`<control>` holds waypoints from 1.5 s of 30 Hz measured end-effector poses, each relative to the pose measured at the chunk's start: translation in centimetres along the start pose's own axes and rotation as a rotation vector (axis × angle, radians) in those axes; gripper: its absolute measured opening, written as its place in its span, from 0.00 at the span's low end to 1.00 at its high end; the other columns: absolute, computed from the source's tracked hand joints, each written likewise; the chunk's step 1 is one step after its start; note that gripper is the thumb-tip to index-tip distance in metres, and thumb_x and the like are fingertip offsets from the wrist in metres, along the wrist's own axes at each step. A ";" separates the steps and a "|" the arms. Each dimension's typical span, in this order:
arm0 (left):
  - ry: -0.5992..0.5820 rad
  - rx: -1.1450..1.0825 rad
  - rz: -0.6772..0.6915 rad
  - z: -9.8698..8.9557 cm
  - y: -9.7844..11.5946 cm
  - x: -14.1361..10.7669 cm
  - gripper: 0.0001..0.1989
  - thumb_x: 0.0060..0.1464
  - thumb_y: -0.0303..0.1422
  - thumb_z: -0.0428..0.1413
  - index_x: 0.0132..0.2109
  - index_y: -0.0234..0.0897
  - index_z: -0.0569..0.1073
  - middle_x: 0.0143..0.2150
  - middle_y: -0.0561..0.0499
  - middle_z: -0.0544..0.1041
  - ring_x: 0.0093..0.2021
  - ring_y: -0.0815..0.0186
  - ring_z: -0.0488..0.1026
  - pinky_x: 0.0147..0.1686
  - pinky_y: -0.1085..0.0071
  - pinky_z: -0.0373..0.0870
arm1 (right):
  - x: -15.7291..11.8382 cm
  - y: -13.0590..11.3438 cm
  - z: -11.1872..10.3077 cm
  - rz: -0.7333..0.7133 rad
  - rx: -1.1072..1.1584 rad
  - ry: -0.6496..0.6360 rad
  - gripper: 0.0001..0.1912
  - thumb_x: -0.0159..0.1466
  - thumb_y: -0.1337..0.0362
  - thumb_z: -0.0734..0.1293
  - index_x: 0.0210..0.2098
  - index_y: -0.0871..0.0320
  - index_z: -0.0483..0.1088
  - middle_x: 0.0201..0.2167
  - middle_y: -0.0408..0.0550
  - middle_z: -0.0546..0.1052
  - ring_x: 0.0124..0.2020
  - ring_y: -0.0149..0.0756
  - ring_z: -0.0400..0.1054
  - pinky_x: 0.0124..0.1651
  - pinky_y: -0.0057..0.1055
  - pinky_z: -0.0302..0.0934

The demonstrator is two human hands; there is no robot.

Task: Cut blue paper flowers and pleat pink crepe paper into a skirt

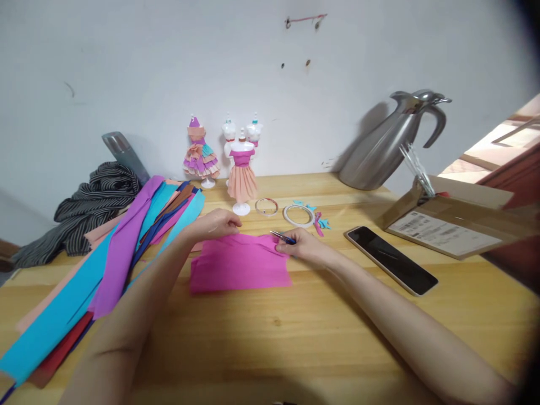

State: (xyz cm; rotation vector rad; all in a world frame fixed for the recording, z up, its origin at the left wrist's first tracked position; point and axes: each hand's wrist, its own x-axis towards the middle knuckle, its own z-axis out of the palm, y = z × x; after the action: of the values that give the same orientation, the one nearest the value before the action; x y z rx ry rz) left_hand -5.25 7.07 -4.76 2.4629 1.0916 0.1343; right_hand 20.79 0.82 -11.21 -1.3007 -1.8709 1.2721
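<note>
A magenta sheet of crepe paper (pixel 240 269) lies on the table in front of me, its upper edge creased and wavy. At that edge, toward the left, my left hand (pixel 217 224) has its fingers curled together; whatever they pinch is hidden. My right hand (pixel 302 246) is closed around what look like small scissors (pixel 287 239) with a silver tip and dark blue handle, pointing left. Its thumb and fingertips also touch the paper's upper right corner. Just behind the paper stands a small white dress form (pixel 242 208) in a magenta top and peach skirt.
Colourful crepe strips (pixel 122 247) and a striped cloth (pixel 101 197) lie at left. Behind stand another dressed form (pixel 198 157), a bracelet-like ring (pixel 266 207) and a tape roll (pixel 288 216). At right are a phone (pixel 392 260), cardboard box (pixel 447 233) and steel jug (pixel 379 152).
</note>
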 end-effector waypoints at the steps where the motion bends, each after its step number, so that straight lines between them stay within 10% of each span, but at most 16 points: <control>1: 0.039 0.012 -0.039 0.0 -0.2 -0.4 0.13 0.52 0.31 0.52 0.39 0.35 0.79 0.37 0.47 0.80 0.39 0.61 0.74 0.40 0.71 0.66 | 0.1 0.3 0.0 0.004 -0.009 0.011 0.17 0.55 0.54 0.66 0.19 0.58 0.59 0.18 0.37 0.57 0.22 0.26 0.49 0.28 0.28 0.45; 13: 0.040 0.132 -0.478 2.5 -1.7 -11.0 0.23 0.61 0.46 0.44 0.40 0.34 0.77 0.39 0.40 0.80 0.39 0.54 0.75 0.38 0.65 0.66 | 0.2 0.9 0.2 -0.008 -0.071 -0.008 0.15 0.55 0.56 0.64 0.20 0.57 0.59 0.20 0.38 0.56 0.24 0.28 0.48 0.29 0.29 0.44; 17: 0.077 -0.004 -0.324 4.6 -0.2 -12.2 0.27 0.51 0.40 0.57 0.58 0.39 0.69 0.52 0.44 0.76 0.51 0.53 0.71 0.49 0.64 0.64 | -0.2 -0.1 0.4 -0.008 -0.051 -0.020 0.16 0.54 0.55 0.65 0.19 0.57 0.58 0.20 0.38 0.57 0.23 0.28 0.49 0.29 0.29 0.45; 22: 0.011 -0.007 -0.355 4.0 0.6 -11.1 0.08 0.46 0.28 0.52 0.35 0.36 0.74 0.36 0.49 0.78 0.38 0.58 0.73 0.37 0.68 0.64 | -1.1 -1.6 0.5 -0.018 -0.010 -0.073 0.19 0.53 0.52 0.66 0.18 0.57 0.57 0.19 0.38 0.58 0.23 0.28 0.51 0.29 0.29 0.47; 27: 0.043 0.123 -0.326 -2.4 0.8 -10.4 0.06 0.42 0.25 0.49 0.28 0.38 0.68 0.28 0.53 0.71 0.32 0.63 0.69 0.31 0.70 0.59 | -2.2 -3.3 1.4 0.004 0.165 -0.165 0.18 0.51 0.52 0.70 0.19 0.58 0.63 0.18 0.39 0.61 0.22 0.27 0.53 0.26 0.27 0.47; 33: -0.011 -0.550 -0.236 -8.4 0.3 -8.7 0.09 0.42 0.29 0.56 0.35 0.38 0.74 0.31 0.54 0.74 0.32 0.67 0.72 0.31 0.74 0.66 | -3.5 -4.4 4.9 0.073 0.558 0.042 0.20 0.50 0.50 0.73 0.22 0.58 0.65 0.11 0.33 0.55 0.15 0.22 0.42 0.20 0.27 0.35; 38: 0.123 -0.880 -0.418 -5.3 -3.4 -4.8 0.20 0.43 0.35 0.63 0.45 0.36 0.70 0.37 0.48 0.77 0.34 0.66 0.75 0.35 0.70 0.74 | -3.7 -3.9 7.5 0.067 0.779 0.221 0.21 0.47 0.50 0.76 0.22 0.59 0.66 0.11 0.33 0.56 0.13 0.21 0.42 0.18 0.27 0.31; 45: 0.136 -0.711 -0.567 -1.3 -7.4 -1.4 0.20 0.43 0.38 0.65 0.41 0.35 0.69 0.21 0.56 0.69 0.18 0.71 0.68 0.22 0.74 0.69 | -3.2 -2.7 8.6 0.146 1.060 0.236 0.21 0.45 0.56 0.78 0.20 0.58 0.63 0.09 0.29 0.50 0.12 0.18 0.37 0.17 0.25 0.30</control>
State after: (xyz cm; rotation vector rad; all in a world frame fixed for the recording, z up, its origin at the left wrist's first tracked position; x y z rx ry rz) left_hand -11.61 10.93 -6.66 1.4848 1.4457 0.4299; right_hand 13.88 -5.83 -12.06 -0.9111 -0.6989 1.7186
